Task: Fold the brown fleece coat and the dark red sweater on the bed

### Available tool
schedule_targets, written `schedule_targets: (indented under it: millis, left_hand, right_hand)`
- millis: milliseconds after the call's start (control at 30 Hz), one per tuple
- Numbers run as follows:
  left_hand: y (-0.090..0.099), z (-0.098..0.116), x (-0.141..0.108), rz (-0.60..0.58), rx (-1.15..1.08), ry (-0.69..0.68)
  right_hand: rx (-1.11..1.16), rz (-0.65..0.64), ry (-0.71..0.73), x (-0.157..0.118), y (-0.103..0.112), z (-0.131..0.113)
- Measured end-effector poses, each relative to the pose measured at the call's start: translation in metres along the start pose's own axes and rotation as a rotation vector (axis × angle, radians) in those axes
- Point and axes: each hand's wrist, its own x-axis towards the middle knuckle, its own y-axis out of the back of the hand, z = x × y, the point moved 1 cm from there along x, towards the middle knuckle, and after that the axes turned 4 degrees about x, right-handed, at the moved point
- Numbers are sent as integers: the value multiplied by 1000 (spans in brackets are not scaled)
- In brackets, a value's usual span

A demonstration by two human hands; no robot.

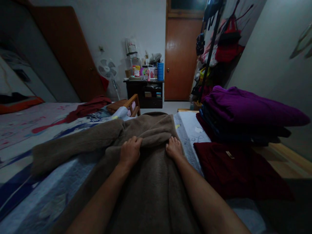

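Observation:
A brown long-sleeved coat [151, 188] lies spread on the bed, its near end running down toward me. One sleeve [78, 138] stretches out to the left; the right side of the garment is bunched or folded inward. My left hand [131, 151] is closed on the fabric near the middle, fingers curled into a raised fold. At the right edge of the same fold, my right hand [174, 148] grips the cloth with its fingers bent over it. The fingertips of both hands are partly hidden in the material.
At right, a folded dark red garment [234, 169] lies beside a stack of clothes topped by a purple one [243, 107]. A patterned bedsheet [56, 117] with a rust-red cloth [90, 109] spreads left. Beyond stand a wooden chair [135, 104], a fan [108, 68] and a dark cabinet [143, 94].

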Motion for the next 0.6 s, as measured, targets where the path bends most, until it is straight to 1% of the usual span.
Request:
schedule_targets:
  millis: [67, 100, 167, 267, 300, 367, 467, 533, 600]
  left_hand:
    - [3, 6, -8, 56, 25, -23]
    - [2, 9, -13, 57, 21, -44]
    - [-8, 15, -21, 9, -15, -94]
    - [-29, 24, -34, -100, -84, -146]
    - [-35, 26, -37, -118, -99, -148]
    - [-44, 30, -43, -116, -115, -132]
    - [-48, 33, -47, -85, -119, -103]
    - [-49, 34, -48, -79, -123, -96]
    - [-51, 33, -47, -80, -129, -92]
  right_hand:
    - [40, 27, 4, -1, 2, 2]
    - [79, 40, -1, -1, 3, 4]
    - [160, 62, -20, 0, 7, 7]
    - [216, 70, -73, 9, 13, 13]
    - [214, 69, -101, 14, 15, 14]
    - [212, 62, -171, 31, 19, 16]
    - [195, 69, -256, 63, 28, 15]
    - [177, 94, -261, 84, 33, 13]
    - [160, 110, -208, 103, 36, 8]
